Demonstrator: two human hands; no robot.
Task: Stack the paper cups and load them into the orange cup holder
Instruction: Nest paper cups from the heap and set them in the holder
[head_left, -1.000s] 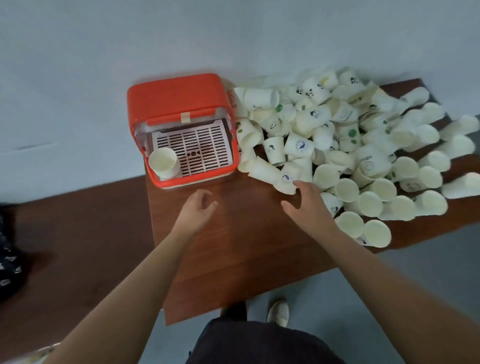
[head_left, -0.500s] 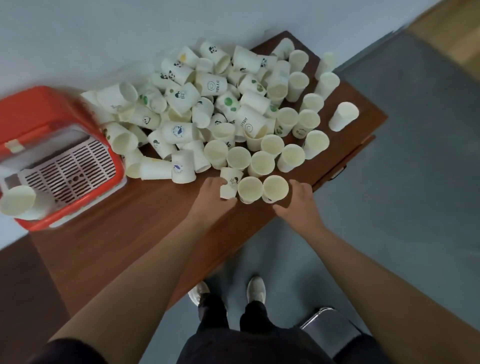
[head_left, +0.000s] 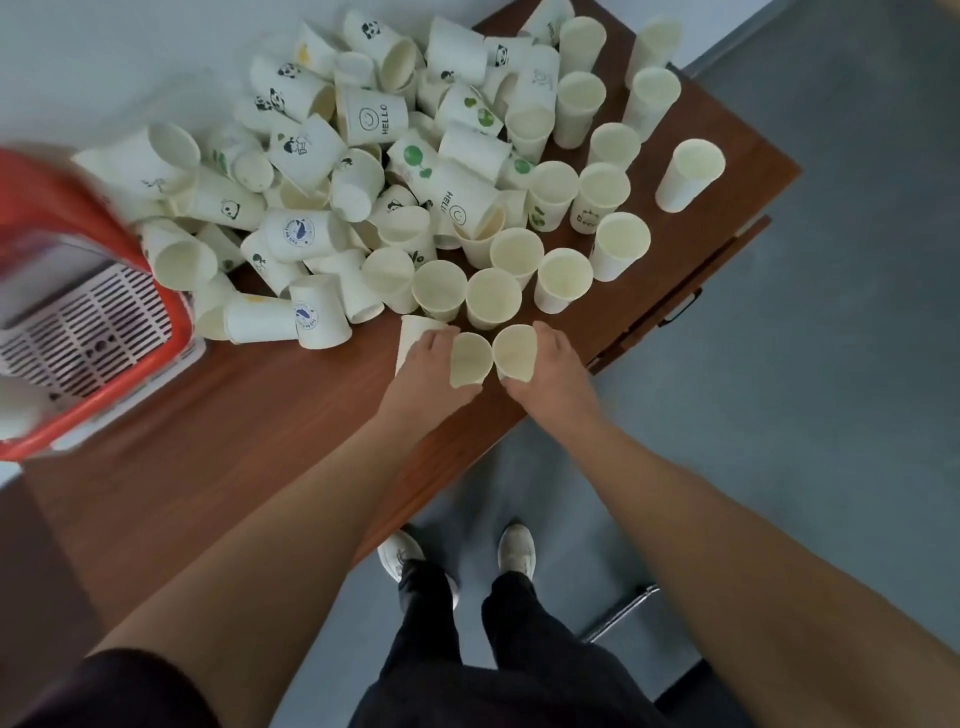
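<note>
While the bulk of the paper cups (head_left: 363, 182) lies in a loose heap on the bench (head_left: 234, 441), the step in hand is judged to be the start of a stack: picking up two single cups. The left hand (head_left: 426, 371) is curled round one cup (head_left: 470, 358), and the right hand (head_left: 553, 364) is curled round a second cup (head_left: 515, 352). Both cups sit at the near edge of the heap, mouths tilted up toward the camera and just beside each other; whether the rims touch cannot be told. The next move calls for one cup to be aligned, base first, over the mouth of the other and pressed in squarely, since a skewed entry could crease the thin rim. The cups are pale cream inside and white outside. Many carry small prints, such as pandas, green leaves and a smiley with "HELLO". Those at the right stand upright in rough rows, while those at the left lie tumbled on their sides. The orange cup holder (head_left: 62, 208) stands at the left end of the bench, blurred and partly out of view, well apart from both hands, with a white slotted tray (head_left: 88, 322) inside.
</note>
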